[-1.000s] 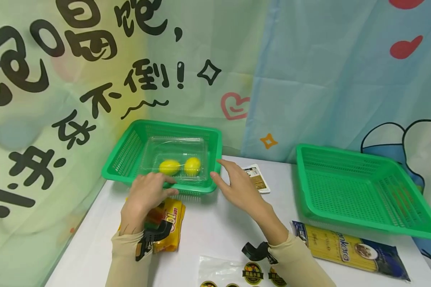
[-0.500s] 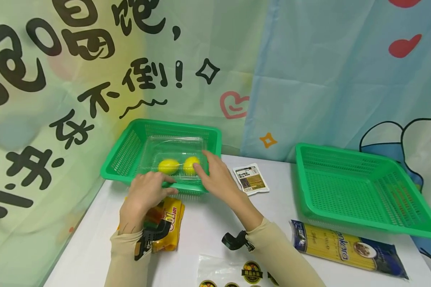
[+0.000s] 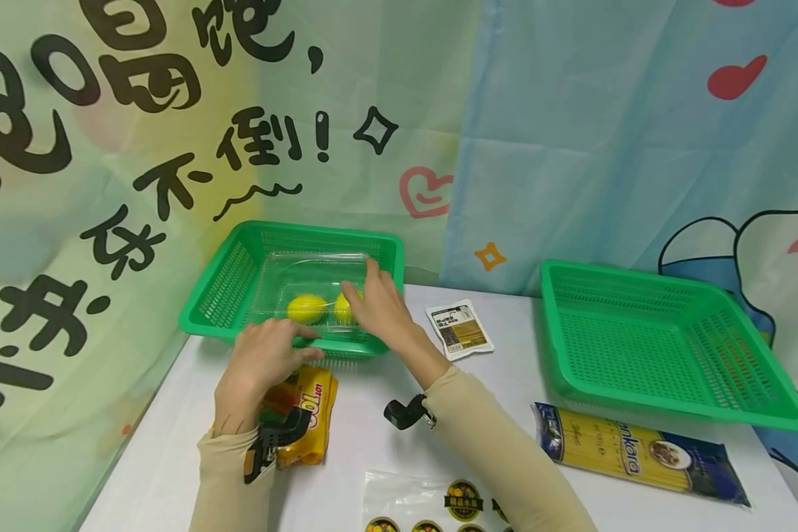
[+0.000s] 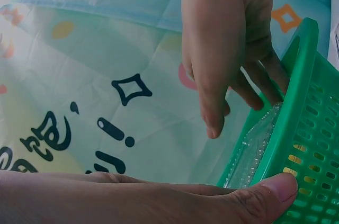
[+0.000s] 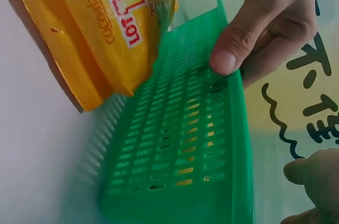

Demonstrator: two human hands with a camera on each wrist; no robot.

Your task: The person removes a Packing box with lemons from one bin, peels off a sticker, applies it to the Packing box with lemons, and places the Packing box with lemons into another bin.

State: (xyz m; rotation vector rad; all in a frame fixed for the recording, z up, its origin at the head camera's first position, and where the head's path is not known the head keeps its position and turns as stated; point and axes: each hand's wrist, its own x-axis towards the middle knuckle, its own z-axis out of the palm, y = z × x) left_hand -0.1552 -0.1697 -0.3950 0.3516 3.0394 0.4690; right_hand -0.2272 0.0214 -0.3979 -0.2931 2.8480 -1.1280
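Note:
My left hand [image 3: 262, 358] grips the front rim of the left green basket [image 3: 352, 346], thumb against its outer wall and fingers over the inside. Within that basket lies a clear plastic box [image 3: 315, 267] with two yellow lemons [image 3: 306, 309] showing through it; one is partly behind my right hand [image 3: 380, 304]. That hand is over the basket's right part, thumb and fingers spread at the box's right side. In the left wrist view its fingertips [image 4: 214, 128] point down near the clear plastic. Whether they touch the box is unclear.
A yellow candy bag [image 3: 319, 414] lies under my left wrist. Right of the basket is a white pouch [image 3: 462, 329]. A second green basket [image 3: 678, 408] stands at the right, with a spaghetti pack [image 3: 638, 452] before it. A clear bag with round labels [image 3: 399, 491] lies in front.
My right hand has moved left, from beside the basket's right rim to over the clear box, uncovering the white pouch. The left hand keeps its hold on the rim.

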